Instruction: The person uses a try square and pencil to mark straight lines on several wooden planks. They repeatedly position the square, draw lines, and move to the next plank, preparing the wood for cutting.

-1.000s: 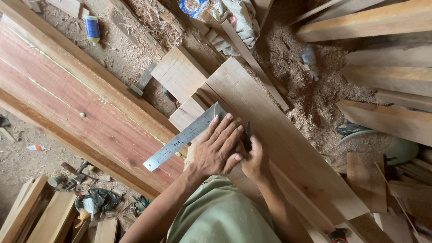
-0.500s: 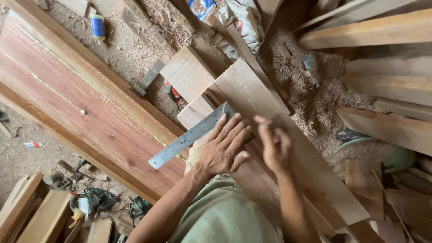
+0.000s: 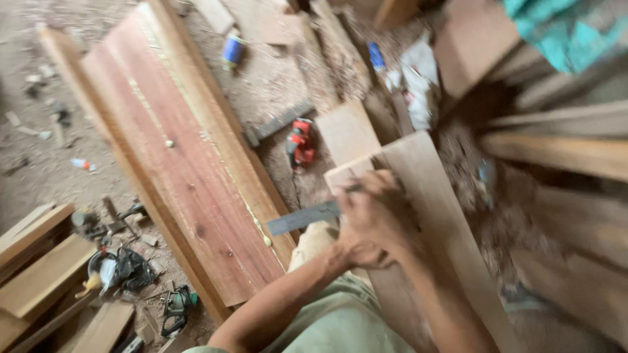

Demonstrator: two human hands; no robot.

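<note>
Pressing the metal square (image 3: 304,217) onto the pale plank (image 3: 425,196), both hands have closed together; through blur, right hand (image 3: 386,196) fingers seemingly pinch a pencil, left hand (image 3: 360,242) flat.

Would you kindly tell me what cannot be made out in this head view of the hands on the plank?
- Right hand: motion blur hides whether its fingers hold anything.
- Left hand: smeared into the right hand; its grip is unclear.
- Metal ruler: its far end is hidden under the hands.
- Plank: any marks are lost to blur; its near end is cut by the bottom edge.
</note>
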